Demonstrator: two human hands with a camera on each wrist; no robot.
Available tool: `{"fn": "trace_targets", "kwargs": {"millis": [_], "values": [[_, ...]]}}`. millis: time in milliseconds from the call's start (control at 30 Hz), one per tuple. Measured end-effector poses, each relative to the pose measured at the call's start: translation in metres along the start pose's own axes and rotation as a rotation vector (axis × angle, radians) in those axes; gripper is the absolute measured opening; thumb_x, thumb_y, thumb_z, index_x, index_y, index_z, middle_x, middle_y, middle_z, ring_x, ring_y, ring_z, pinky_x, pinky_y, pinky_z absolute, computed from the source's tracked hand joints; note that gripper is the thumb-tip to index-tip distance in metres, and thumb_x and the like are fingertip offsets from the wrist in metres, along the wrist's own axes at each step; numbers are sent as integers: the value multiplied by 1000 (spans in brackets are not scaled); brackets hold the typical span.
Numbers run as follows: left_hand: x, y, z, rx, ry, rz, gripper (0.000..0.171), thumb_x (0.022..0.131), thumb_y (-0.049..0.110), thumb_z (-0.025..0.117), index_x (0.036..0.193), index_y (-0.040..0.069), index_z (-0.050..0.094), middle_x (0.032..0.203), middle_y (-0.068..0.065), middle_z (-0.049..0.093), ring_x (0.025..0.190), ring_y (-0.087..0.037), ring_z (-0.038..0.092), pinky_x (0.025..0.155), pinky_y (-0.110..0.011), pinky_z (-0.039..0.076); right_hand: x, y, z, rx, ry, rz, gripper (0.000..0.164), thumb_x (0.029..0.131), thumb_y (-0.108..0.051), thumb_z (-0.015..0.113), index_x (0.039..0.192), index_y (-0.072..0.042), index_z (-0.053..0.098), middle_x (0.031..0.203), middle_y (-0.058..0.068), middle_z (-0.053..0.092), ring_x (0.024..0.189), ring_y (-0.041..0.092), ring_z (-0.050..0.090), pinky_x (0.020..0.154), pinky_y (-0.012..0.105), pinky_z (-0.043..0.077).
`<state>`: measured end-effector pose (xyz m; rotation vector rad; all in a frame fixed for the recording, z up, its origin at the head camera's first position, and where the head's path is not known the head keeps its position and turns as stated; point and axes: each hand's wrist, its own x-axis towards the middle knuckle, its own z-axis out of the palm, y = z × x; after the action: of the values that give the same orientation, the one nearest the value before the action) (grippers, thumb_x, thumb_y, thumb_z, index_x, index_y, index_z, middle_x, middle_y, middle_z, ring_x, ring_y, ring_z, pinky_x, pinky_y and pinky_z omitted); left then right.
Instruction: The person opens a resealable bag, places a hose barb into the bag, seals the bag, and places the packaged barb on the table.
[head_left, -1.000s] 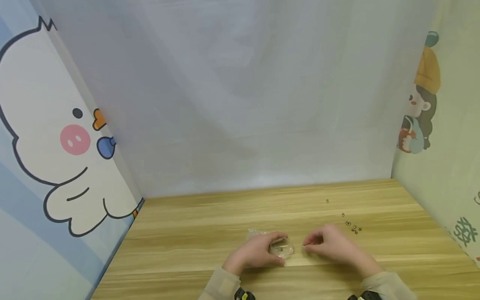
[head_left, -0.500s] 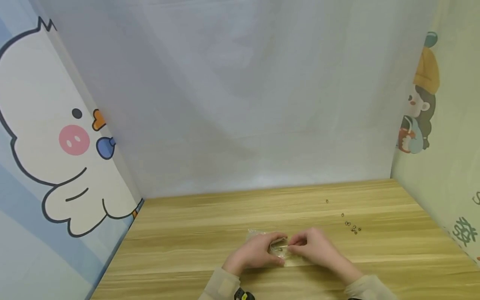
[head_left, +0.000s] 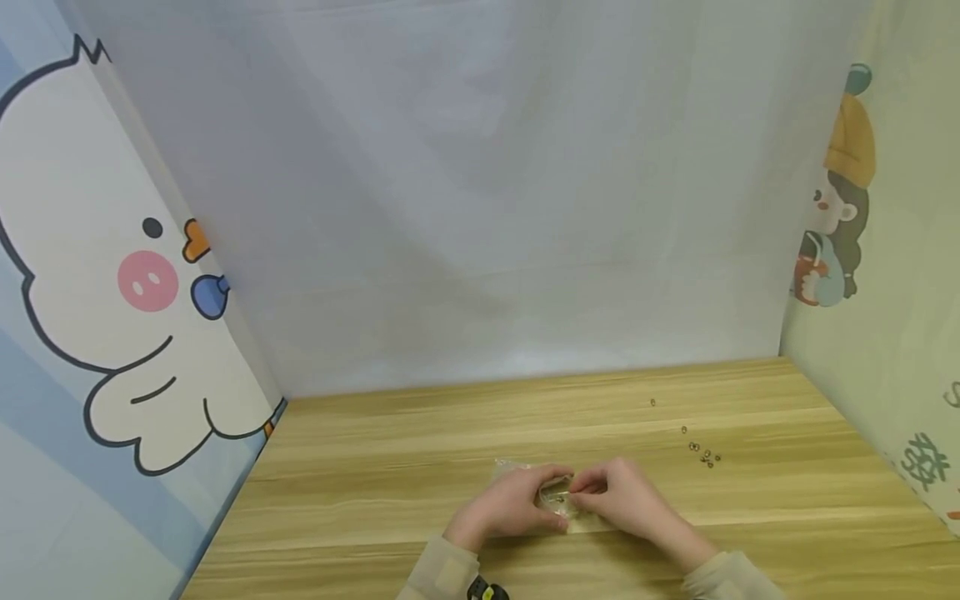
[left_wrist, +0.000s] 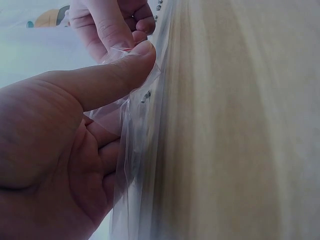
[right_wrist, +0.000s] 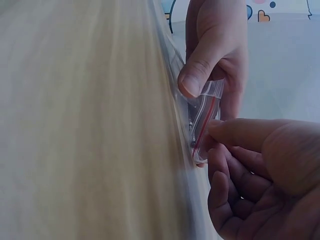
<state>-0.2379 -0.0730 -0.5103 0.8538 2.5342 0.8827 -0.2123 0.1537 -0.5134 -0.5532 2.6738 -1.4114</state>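
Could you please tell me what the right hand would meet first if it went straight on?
The right hand would probably meet the clear bag, held open by the left hand; whether the two touch is unclear.

Your wood-grain surface, walled on three sides
You have a pale sheet behind it, a white cartoon creature to your left, a hatted cartoon figure to your right.
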Motion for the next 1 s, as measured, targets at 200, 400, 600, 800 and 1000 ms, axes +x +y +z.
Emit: {"fn": "trace_targets", "kwargs": {"millis": [200, 400, 600, 800, 1000], "values": [[-1, 2, 0, 2, 5, 0, 74, 90, 35, 88, 155, 18, 57, 153, 5, 60, 140, -18, 54, 118, -41, 44, -1, -1, -2, 9, -15, -3, 9, 89, -9, 85, 97, -7, 83, 88, -3, 78, 81, 12, 71, 73, 24, 59], [-1, 2, 1, 13, 9, -3, 75, 90, 37, 89, 155, 20, 57, 154, 5, 59, 141, -18, 54, 118, -41, 44, -2, 2, -5, 2, -15, 19, 11, 88, -9, 86, 99, -7, 83, 89, -2, 78, 82, 14, 71, 74, 25, 59], [0, 1, 1, 21, 10, -1, 75, 90, 36, 89, 156, 21, 57, 153, 4, 60, 139, -18, 55, 117, -40, 45, -3, 2, -10, -18, 3, 54, 12, 88, -13, 86, 99, -8, 83, 89, -3, 78, 81, 13, 70, 74, 28, 59], [0, 2, 0, 3, 10, -2, 73, 90, 35, 88, 154, 20, 58, 150, 3, 62, 134, -16, 58, 114, -39, 47, -2, 5, -13, -15, 2, 59, 14, 88, -13, 86, 99, -6, 83, 88, -3, 78, 80, 13, 69, 74, 30, 59], [0, 0, 0, -19, 14, 8, 70, 91, 34, 86, 153, 16, 58, 151, 1, 61, 138, -20, 57, 117, -42, 45, -1, 4, -19, -17, 8, 103, 17, 86, -14, 88, 100, -6, 82, 89, -2, 78, 81, 14, 69, 78, 36, 60]]}}
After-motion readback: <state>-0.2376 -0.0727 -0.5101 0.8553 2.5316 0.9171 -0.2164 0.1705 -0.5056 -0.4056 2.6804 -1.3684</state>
